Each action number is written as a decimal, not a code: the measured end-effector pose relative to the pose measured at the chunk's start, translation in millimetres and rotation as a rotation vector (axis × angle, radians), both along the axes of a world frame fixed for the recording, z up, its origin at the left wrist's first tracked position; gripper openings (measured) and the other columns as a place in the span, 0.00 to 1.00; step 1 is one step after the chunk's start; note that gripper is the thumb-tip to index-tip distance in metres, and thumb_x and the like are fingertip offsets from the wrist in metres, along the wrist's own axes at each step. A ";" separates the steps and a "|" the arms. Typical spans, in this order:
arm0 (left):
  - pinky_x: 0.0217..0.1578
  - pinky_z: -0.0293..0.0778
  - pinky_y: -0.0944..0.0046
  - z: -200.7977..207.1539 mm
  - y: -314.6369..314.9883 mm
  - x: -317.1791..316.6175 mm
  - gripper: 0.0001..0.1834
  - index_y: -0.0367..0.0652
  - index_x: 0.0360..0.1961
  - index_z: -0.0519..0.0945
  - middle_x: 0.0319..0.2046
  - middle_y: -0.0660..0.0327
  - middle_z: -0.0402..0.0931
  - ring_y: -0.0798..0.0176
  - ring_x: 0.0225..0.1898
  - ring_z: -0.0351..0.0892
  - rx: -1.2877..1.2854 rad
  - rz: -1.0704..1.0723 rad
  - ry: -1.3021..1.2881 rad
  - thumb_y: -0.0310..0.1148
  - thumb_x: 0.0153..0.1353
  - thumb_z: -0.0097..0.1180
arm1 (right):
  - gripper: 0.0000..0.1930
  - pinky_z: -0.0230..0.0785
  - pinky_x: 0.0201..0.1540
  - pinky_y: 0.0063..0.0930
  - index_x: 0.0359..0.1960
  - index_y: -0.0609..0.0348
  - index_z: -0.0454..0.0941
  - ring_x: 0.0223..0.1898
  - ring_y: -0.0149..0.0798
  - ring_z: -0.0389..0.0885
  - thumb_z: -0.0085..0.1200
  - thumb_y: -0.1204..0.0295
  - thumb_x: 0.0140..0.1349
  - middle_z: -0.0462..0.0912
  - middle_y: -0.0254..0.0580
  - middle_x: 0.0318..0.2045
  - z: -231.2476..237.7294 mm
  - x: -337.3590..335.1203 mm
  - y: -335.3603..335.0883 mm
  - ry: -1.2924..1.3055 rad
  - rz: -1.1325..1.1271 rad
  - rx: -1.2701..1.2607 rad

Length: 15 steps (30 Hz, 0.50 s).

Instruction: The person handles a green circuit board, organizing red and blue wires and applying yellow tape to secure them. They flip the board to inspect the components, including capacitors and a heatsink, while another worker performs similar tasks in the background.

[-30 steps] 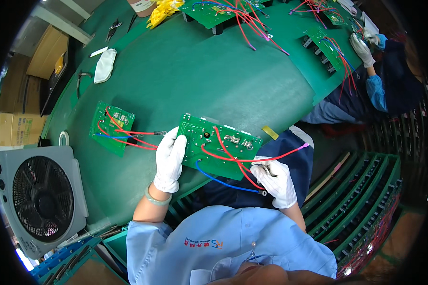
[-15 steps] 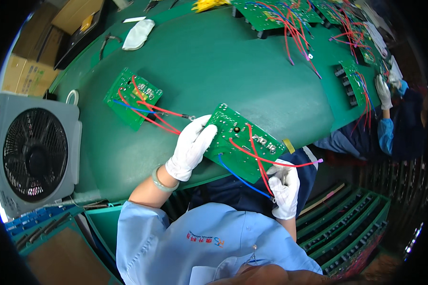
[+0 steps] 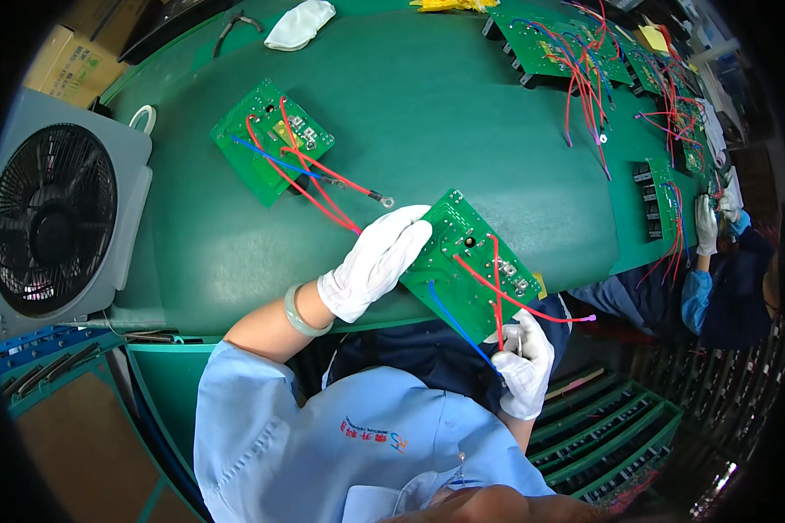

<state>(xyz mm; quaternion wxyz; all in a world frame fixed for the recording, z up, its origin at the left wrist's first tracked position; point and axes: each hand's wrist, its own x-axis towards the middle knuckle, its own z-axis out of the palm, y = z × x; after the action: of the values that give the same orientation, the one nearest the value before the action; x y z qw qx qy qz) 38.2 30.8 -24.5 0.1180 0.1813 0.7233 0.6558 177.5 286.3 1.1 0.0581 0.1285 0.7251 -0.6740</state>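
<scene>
Over the front edge of the green table, a green circuit board [image 3: 449,296] is tilted between my two gloved hands. My left hand [image 3: 377,261] is closed on its left edge, thumb and fingers together. My right hand [image 3: 525,362] sits at the lower right corner with fingers curled around a red wire [image 3: 499,318]; a blue wire [image 3: 459,326] also runs down to it. Another red wire [image 3: 541,307] extends rightward over the board, its end free. A second wired circuit board [image 3: 262,170] lies on the table beyond my left hand.
A grey box fan [image 3: 57,209] stands at the left. Several wired boards [image 3: 549,54] lie at the far right, where another person's gloved hand [image 3: 705,225] works. A white cloth-like item [image 3: 300,24] and pliers [image 3: 234,31] lie at the back. Green slotted racks [image 3: 602,436] are at lower right.
The view has shifted, so the table, fan and far boards appear displaced. Both hands still hold the board and wires, and the right fingers look more tightly curled.
</scene>
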 end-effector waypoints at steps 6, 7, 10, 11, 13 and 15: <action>0.42 0.71 0.66 -17.3 6.7 -0.6 0.17 0.32 0.55 0.73 0.38 0.58 0.77 0.66 0.38 0.74 0.113 0.077 0.053 0.32 0.74 0.43 | 0.23 0.59 0.28 0.14 0.53 0.69 0.77 0.26 0.20 0.68 0.66 0.79 0.54 0.79 0.30 0.27 9.6 -12.9 -16.6 -0.054 -0.125 0.026; 0.47 0.70 0.66 -18.8 5.7 -0.3 0.19 0.32 0.57 0.71 0.44 0.58 0.76 0.66 0.44 0.74 0.171 0.049 -0.031 0.35 0.75 0.41 | 0.22 0.59 0.28 0.15 0.53 0.69 0.77 0.25 0.20 0.68 0.65 0.80 0.55 0.79 0.30 0.26 10.4 -13.8 -17.3 -0.066 -0.133 0.032; 0.58 0.67 0.65 -22.1 4.3 -0.5 0.25 0.31 0.62 0.68 0.55 0.57 0.74 0.67 0.55 0.73 0.326 -0.011 -0.220 0.42 0.77 0.36 | 0.20 0.64 0.30 0.15 0.53 0.69 0.78 0.25 0.21 0.72 0.64 0.79 0.58 0.79 0.33 0.26 -5.3 -15.0 -11.8 -0.032 -0.149 0.061; 0.59 0.67 0.64 -22.4 5.6 -1.1 0.26 0.31 0.62 0.67 0.55 0.57 0.74 0.67 0.55 0.73 0.367 -0.014 -0.241 0.43 0.77 0.35 | 0.20 0.65 0.30 0.15 0.53 0.69 0.78 0.25 0.22 0.73 0.64 0.78 0.58 0.80 0.33 0.26 -8.2 -16.2 -11.0 -0.032 -0.165 0.058; 0.59 0.67 0.64 -24.3 5.8 -2.5 0.27 0.31 0.63 0.67 0.56 0.57 0.73 0.67 0.56 0.72 0.440 -0.016 -0.289 0.44 0.77 0.36 | 0.19 0.69 0.32 0.17 0.52 0.69 0.78 0.26 0.24 0.75 0.63 0.75 0.60 0.81 0.35 0.28 -16.6 -14.7 -7.9 -0.047 -0.178 0.019; 0.59 0.66 0.64 -27.1 5.0 -5.1 0.26 0.31 0.62 0.68 0.55 0.57 0.74 0.67 0.56 0.72 0.507 -0.012 -0.346 0.44 0.77 0.37 | 0.19 0.69 0.32 0.18 0.52 0.69 0.77 0.26 0.25 0.76 0.63 0.73 0.61 0.81 0.36 0.30 -23.7 -16.7 -9.0 -0.044 -0.212 -0.035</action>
<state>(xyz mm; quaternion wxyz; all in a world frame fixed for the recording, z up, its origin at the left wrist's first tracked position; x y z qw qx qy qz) 33.1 35.7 -51.6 0.1944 0.0946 0.5046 0.8358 160.8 277.2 -22.6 0.0045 0.2181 0.6940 -0.6861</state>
